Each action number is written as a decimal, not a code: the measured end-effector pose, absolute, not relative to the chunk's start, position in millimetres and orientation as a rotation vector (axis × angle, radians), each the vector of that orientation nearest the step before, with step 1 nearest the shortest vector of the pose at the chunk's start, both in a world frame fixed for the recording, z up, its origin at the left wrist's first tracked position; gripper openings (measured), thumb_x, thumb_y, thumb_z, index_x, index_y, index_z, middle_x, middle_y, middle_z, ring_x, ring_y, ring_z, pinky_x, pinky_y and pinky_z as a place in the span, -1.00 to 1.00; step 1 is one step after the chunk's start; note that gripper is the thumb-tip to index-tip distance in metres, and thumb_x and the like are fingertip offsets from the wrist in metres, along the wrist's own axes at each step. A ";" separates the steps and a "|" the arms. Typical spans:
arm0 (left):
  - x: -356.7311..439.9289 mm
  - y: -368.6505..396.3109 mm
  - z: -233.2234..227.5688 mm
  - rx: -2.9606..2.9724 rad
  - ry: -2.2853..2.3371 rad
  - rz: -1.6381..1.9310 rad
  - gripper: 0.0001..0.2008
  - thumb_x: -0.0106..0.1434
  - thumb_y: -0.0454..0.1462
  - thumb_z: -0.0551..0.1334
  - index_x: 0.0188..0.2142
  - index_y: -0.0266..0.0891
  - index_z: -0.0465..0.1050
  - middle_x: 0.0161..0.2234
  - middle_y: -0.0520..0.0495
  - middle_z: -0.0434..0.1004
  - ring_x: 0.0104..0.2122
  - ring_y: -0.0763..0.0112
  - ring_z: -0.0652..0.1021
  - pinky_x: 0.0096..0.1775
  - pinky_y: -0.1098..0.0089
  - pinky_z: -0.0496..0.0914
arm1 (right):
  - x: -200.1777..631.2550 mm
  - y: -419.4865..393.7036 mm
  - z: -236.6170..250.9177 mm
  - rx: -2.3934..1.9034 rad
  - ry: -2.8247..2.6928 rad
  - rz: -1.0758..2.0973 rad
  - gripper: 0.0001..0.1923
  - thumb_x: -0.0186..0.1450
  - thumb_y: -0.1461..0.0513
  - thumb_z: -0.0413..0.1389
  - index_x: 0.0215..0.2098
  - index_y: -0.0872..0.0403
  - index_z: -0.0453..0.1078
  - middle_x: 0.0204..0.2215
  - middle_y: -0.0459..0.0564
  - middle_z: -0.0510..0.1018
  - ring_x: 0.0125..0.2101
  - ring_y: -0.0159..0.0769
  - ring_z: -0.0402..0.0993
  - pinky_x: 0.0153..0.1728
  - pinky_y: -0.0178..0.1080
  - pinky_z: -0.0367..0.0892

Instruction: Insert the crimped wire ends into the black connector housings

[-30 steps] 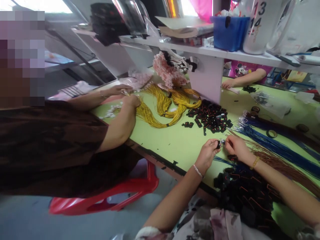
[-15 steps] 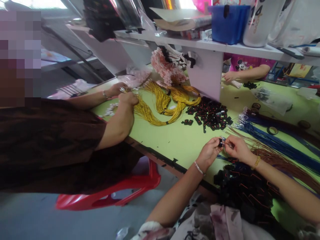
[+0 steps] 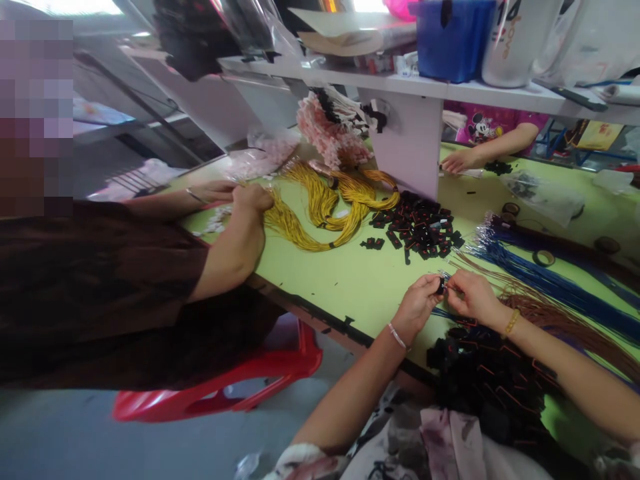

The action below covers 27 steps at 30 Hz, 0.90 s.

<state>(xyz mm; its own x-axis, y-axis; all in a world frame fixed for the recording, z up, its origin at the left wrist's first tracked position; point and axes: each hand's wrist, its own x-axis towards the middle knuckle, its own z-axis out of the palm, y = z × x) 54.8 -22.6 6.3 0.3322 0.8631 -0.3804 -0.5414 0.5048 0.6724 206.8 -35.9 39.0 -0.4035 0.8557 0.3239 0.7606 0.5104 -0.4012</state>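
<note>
Over the green table (image 3: 330, 293), my left hand (image 3: 419, 303) pinches a small black connector housing (image 3: 441, 286) upright between thumb and fingers. My right hand (image 3: 470, 297) is closed close against it, fingertips pressed together on what looks like a thin wire end; the tip is too small to make out clearly. Below my hands lies a heap of black housings with orange-red wire pieces (image 3: 490, 380). Blue wires (image 3: 540, 273) and brown wires (image 3: 555, 313) with metal ends spread out to the right. Another pile of small black parts (image 3: 420, 227) sits just beyond my hands.
At left, a co-worker's hands (image 3: 250, 197) hold yellow wires (image 3: 315, 233). Across the table another person's hand (image 3: 463, 160) works near black parts. A shelf (image 3: 340, 78) carries a blue bin (image 3: 453, 40). Tape rolls (image 3: 543, 257) lie right; a red stool (image 3: 225, 380) stands below.
My hands stay nearly in place around the black connector housing, with only slight finger movement. The co-worker's far hand at left has drawn back a little; the view has shifted slightly.
</note>
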 end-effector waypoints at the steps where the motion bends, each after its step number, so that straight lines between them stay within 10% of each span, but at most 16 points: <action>1: 55.7 -23.4 6.2 0.478 0.802 0.973 -0.75 -0.01 -0.26 0.41 -0.40 -0.33 0.41 -0.41 -0.01 0.41 -0.45 0.57 0.43 -0.37 0.50 0.32 | 207.0 -35.5 37.9 -1.323 -2.272 0.249 -0.89 0.21 0.29 -0.03 -0.47 0.09 0.27 -0.52 -0.02 0.40 -0.47 -0.31 0.26 -0.42 -0.29 0.09; 27: 60.3 -23.3 11.7 0.513 0.897 1.047 -0.73 -0.08 -0.23 0.41 -0.49 -0.31 0.38 -0.48 0.03 0.37 -0.49 0.58 0.36 -0.45 0.52 0.22 | 207.6 -33.0 43.5 -1.344 -2.060 0.573 -0.89 0.14 0.29 0.01 -0.54 0.07 0.23 -0.57 -0.11 0.33 -0.52 -0.39 0.21 -0.47 -0.34 0.10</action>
